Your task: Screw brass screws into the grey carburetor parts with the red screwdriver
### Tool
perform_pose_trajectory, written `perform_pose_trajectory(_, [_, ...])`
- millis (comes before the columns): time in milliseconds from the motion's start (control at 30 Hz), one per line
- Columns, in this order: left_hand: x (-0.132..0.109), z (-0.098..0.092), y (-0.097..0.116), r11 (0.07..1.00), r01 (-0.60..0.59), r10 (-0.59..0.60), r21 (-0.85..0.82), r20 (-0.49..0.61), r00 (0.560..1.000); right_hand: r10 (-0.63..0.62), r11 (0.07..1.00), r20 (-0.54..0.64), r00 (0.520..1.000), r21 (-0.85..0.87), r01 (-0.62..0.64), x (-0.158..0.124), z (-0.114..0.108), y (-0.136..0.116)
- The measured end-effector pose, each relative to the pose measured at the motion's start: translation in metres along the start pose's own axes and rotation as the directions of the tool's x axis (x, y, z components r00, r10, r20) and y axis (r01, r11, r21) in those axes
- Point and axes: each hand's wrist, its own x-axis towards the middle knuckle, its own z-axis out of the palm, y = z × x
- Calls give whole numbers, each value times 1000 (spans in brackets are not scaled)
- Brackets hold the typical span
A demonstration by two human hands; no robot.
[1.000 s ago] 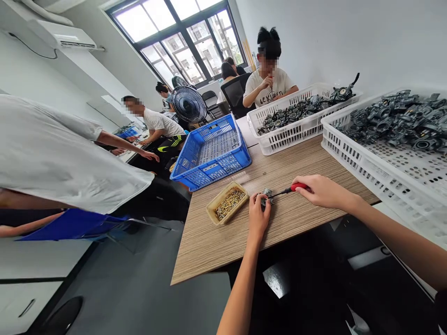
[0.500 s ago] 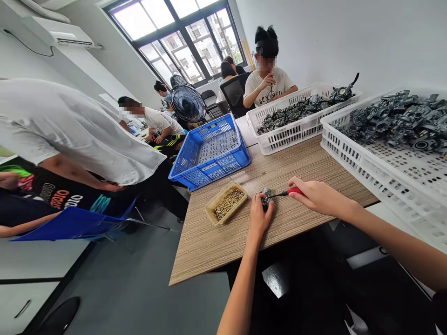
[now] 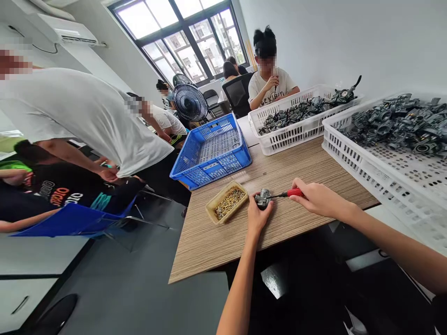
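**Room:** a bright workroom, with a large window [image 3: 181, 42] at the far end, an air conditioner [image 3: 66, 35] high on the left wall, and a black pedestal fan [image 3: 189, 103] near the window.

**People nearby:** a person in a white T-shirt [image 3: 80, 116] stands bent over on the left, and a seated person [image 3: 270, 88] works behind the table, with a thin tool held up near the chest.

**Table:** a wood-grain table [image 3: 216, 246] stands directly in front of the camera wearer.

**Crates:** two white plastic crates [image 3: 384, 181] sit on the far and right sides of the table, both full with dark metal carburetor bodies [image 3: 394, 125]. A blue plastic crate [image 3: 209, 158] stands at the left edge.

**Tray:** a small tan tray [image 3: 209, 210] with many brass screws [image 3: 226, 204] lies just left of the hands.

**Left hand:** the left hand [image 3: 258, 217] is closed around a small grey metal part [image 3: 262, 198] and holds it just above the table, near the front edge.

**Right hand:** the right hand [image 3: 316, 197] is narrow and pinches the red handle of a screwdriver [image 3: 295, 192], and the thin shaft reaches to the part.
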Motion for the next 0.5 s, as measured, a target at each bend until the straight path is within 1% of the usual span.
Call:
perform_pose_trajectory(167, [0,1,1,1000,-25,25,-3,-3,1000,-63,993,-5,998,104,63,0,1,3])
perform_pose_trajectory(233, [0,2,0,999,-32,32,-7,-9,999,-50,995,-26,998,85,52,0,2,4])
perform_pose_trajectory(367, [-1,4,-1,999,-33,33,-18,-9,999,20,1000,-43,999,5,-20,0,3,3])
perform_pose_trajectory(433, [-1,4,-1,999,-31,31,-23,-7,1000,0,999,-41,999,32,1,-1,4,4])
perform_pose_trajectory(500, [-1,4,-1,999,-33,32,-30,-10,999,-48,995,-44,998,84,52,-2,5,5])
